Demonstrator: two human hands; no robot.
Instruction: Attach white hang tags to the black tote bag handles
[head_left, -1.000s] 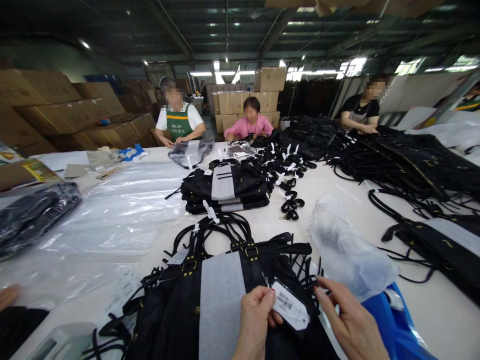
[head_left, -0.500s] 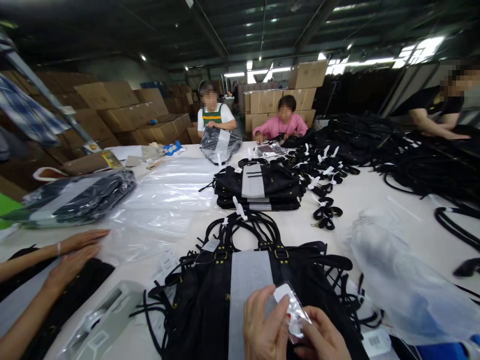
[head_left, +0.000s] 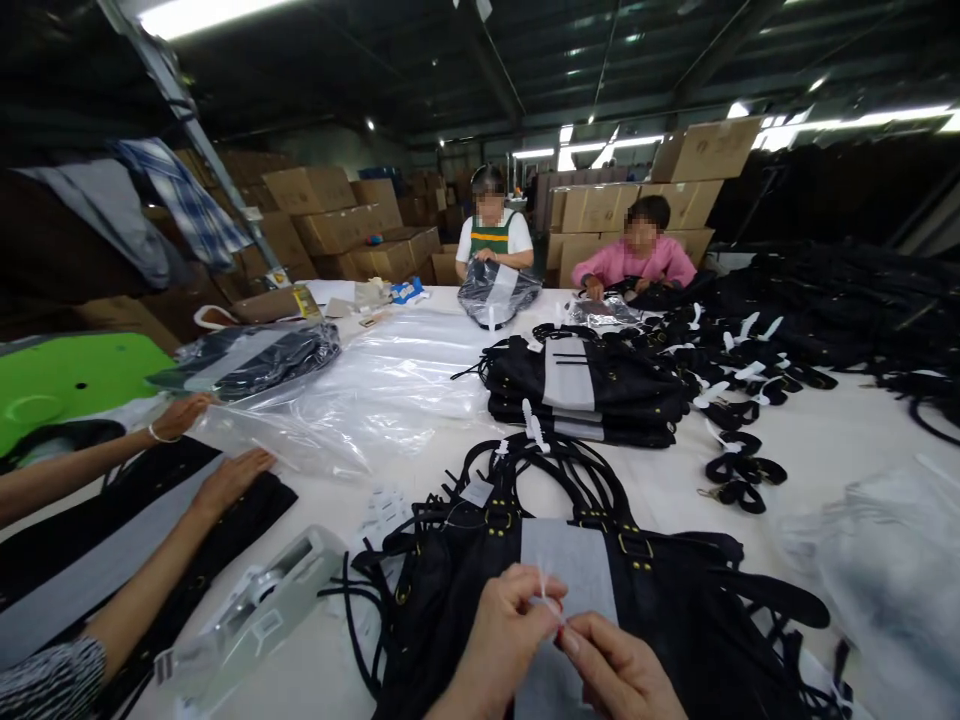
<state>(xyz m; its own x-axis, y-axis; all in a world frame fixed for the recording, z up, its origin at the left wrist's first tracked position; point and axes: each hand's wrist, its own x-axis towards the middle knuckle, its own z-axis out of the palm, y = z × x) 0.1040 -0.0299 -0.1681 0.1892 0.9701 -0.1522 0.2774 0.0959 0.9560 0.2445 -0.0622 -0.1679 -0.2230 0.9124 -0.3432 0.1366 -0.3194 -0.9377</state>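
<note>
Head view, wide white table (head_left: 825,450).

Left hand (head_left: 499,630): near centre, low in view. Fingers curled, thumb and forefinger pinched on a small white plastic tie (head_left: 550,600). Right hand (head_left: 619,670): just right of the left, its fingertips meeting the left's at the same tie. Fingers narrow, pinching the tie; both hands hold it between them. The tie is thin and partly hidden by the fingertips; its shape cannot be made out further.

The tie sits directly over a black bag (head_left: 675,600) lying flat on the near edge of the table. A grey paper band (head_left: 568,560) runs down the bag's middle. Its black straps (head_left: 540,470) loop toward the far side, with a small white tag (head_left: 476,491) among them.

Near left: a white tool (head_left: 255,610) lies on the table just beside the bag. Farther left, a co-worker's two hands (head_left: 232,475) rest on another black bag with a grey band and on the edge of clear plastic sheeting (head_left: 390,380).

Mid table: a stack of black bags (head_left: 592,390) with grey bands. To its right, loose black straps with white ties (head_left: 739,370).

Far side: a person in a green apron (head_left: 495,235) holds a bagged item; a person in a pink top (head_left: 645,262) sits to the right. Cardboard boxes (head_left: 337,215) are stacked behind them.

Near right: a crumpled clear bag (head_left: 892,570).
</note>
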